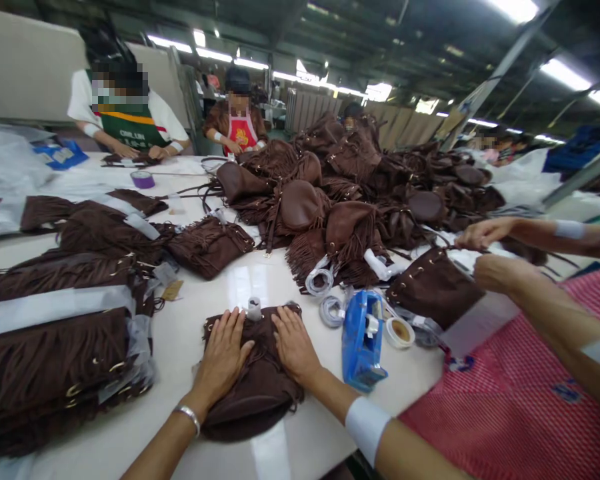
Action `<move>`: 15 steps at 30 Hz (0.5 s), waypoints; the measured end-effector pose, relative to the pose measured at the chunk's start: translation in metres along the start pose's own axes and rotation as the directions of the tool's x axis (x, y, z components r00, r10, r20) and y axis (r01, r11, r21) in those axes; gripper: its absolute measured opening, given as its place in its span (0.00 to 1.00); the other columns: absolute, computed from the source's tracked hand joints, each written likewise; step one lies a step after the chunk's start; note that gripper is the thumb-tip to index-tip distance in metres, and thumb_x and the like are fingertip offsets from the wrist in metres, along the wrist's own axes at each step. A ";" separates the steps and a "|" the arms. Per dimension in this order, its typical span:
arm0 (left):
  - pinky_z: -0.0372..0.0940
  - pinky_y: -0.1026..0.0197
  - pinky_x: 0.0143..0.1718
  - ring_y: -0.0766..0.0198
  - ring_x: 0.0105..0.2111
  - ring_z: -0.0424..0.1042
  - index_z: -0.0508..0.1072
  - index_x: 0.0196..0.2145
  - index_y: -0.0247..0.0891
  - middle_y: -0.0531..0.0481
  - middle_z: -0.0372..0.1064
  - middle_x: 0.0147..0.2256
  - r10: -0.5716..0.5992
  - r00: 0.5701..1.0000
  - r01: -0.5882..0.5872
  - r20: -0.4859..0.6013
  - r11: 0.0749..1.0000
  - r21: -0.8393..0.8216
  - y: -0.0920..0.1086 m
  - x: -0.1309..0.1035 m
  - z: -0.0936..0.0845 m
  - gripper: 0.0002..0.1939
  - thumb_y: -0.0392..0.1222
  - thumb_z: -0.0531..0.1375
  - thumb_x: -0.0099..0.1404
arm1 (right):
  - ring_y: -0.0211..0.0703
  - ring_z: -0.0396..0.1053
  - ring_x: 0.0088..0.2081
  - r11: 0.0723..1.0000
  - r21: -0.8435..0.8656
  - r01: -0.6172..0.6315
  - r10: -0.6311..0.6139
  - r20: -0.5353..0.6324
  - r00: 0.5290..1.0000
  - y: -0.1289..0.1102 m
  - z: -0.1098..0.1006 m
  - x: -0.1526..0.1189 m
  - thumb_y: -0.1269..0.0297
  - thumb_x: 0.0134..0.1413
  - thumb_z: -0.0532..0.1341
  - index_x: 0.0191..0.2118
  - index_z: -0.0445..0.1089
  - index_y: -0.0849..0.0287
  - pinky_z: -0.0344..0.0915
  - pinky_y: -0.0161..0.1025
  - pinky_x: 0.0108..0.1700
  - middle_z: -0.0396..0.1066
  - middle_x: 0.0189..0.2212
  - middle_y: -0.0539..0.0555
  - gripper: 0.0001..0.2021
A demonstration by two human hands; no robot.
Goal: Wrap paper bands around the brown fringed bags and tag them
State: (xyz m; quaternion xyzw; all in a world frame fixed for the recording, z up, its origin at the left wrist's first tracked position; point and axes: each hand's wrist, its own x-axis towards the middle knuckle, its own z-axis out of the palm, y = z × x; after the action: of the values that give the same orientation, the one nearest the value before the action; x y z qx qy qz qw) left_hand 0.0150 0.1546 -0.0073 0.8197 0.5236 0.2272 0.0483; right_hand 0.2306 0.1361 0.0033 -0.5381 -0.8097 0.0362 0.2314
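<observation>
A dark brown fringed bag lies flat on the white table in front of me, its rounded base towards me. My left hand rests on its left side, palm down with the fingers stretched out. On the right side of the same bag my right hand lies flat, fingers extended. Between the two hands, at the bag's top edge, a small roll of whitish wrapping stands up. A pale strip runs on the table under the bag. Part of the bag is hidden by my hands.
A blue tape dispenser and a tape roll stand right of the bag. Stacked fringed bags fill the left; a large heap lies behind. At right, a co-worker's hands handle another bag. Two people work across the table.
</observation>
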 end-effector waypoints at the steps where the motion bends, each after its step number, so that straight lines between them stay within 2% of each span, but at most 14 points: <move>1: 0.45 0.38 0.67 0.47 0.68 0.43 0.51 0.67 0.34 0.37 0.49 0.67 0.008 1.000 -0.008 -0.003 1.000 -0.012 0.000 0.003 -0.003 0.33 0.53 0.50 0.70 | 0.51 0.44 0.69 1.000 0.018 0.000 0.000 -0.017 1.000 0.000 -0.001 0.001 0.72 0.64 0.49 0.65 0.57 0.65 0.48 0.58 0.67 0.53 0.66 0.64 0.24; 3: 0.52 0.42 0.65 0.49 0.66 0.52 0.57 0.64 0.36 0.40 0.56 0.65 0.029 0.999 -0.029 -0.016 0.999 -0.022 -0.001 0.009 -0.016 0.31 0.53 0.51 0.69 | 0.52 0.49 0.67 0.999 0.043 0.019 -0.018 -0.041 0.999 0.001 -0.009 0.005 0.73 0.62 0.50 0.63 0.60 0.64 0.52 0.58 0.65 0.57 0.64 0.65 0.24; 5: 0.59 0.48 0.62 0.54 0.63 0.58 0.60 0.62 0.38 0.43 0.60 0.63 0.020 0.998 -0.022 -0.055 0.999 -0.032 0.000 0.004 -0.039 0.27 0.53 0.51 0.70 | 0.52 0.54 0.65 0.998 0.048 0.045 -0.042 -0.076 0.996 0.000 -0.030 0.005 0.72 0.62 0.51 0.62 0.60 0.65 0.58 0.57 0.62 0.59 0.62 0.66 0.23; 8: 0.58 0.49 0.63 0.58 0.63 0.59 0.57 0.63 0.37 0.41 0.58 0.63 -0.098 0.979 0.091 -0.177 0.995 -0.046 0.012 -0.030 -0.081 0.25 0.49 0.45 0.73 | 0.51 0.56 0.64 0.995 0.104 -0.010 0.027 -0.170 0.985 -0.005 -0.074 -0.013 0.69 0.64 0.50 0.63 0.58 0.63 0.59 0.55 0.62 0.59 0.62 0.66 0.22; 10: 0.56 0.47 0.63 0.58 0.62 0.59 0.57 0.62 0.38 0.41 0.61 0.61 -0.177 0.956 0.163 -0.235 0.983 -0.080 0.028 -0.060 -0.101 0.23 0.48 0.45 0.73 | 0.49 0.58 0.62 0.979 0.195 -0.067 0.101 -0.169 0.981 -0.013 -0.099 -0.035 0.65 0.66 0.51 0.63 0.58 0.59 0.58 0.53 0.63 0.62 0.60 0.62 0.21; 11: 0.56 0.49 0.63 0.59 0.62 0.60 0.59 0.61 0.42 0.44 0.62 0.60 -0.173 0.965 0.148 -0.198 0.980 -0.131 0.037 -0.071 -0.107 0.22 0.48 0.46 0.73 | 0.49 0.59 0.61 0.968 0.235 -0.088 0.120 -0.128 0.985 -0.017 -0.108 -0.046 0.62 0.65 0.53 0.64 0.57 0.57 0.58 0.52 0.62 0.63 0.59 0.61 0.23; 13: 0.54 0.51 0.64 0.61 0.63 0.57 0.59 0.63 0.50 0.50 0.57 0.64 -0.061 0.998 0.054 -0.030 0.979 -0.197 0.054 -0.083 -0.113 0.22 0.47 0.47 0.73 | 0.50 0.59 0.61 0.960 0.265 -0.091 0.092 0.009 0.996 -0.026 -0.116 -0.064 0.59 0.60 0.60 0.66 0.52 0.55 0.59 0.50 0.62 0.61 0.60 0.60 0.31; 15: 0.53 0.50 0.65 0.60 0.64 0.54 0.57 0.64 0.54 0.53 0.54 0.66 0.095 0.984 -0.055 0.147 0.965 -0.258 0.065 -0.076 -0.115 0.23 0.48 0.47 0.73 | 0.50 0.59 0.60 0.969 0.238 -0.061 0.027 0.141 0.990 -0.033 -0.117 -0.071 0.64 0.56 0.62 0.66 0.53 0.52 0.61 0.47 0.59 0.61 0.59 0.59 0.33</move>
State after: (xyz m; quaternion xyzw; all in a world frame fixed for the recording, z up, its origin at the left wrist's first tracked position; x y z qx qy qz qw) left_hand -0.0056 0.0400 0.0918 0.8416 0.4533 0.2279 0.1851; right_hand 0.2732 0.0367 0.0932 -0.5201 -0.8009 0.1766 0.2384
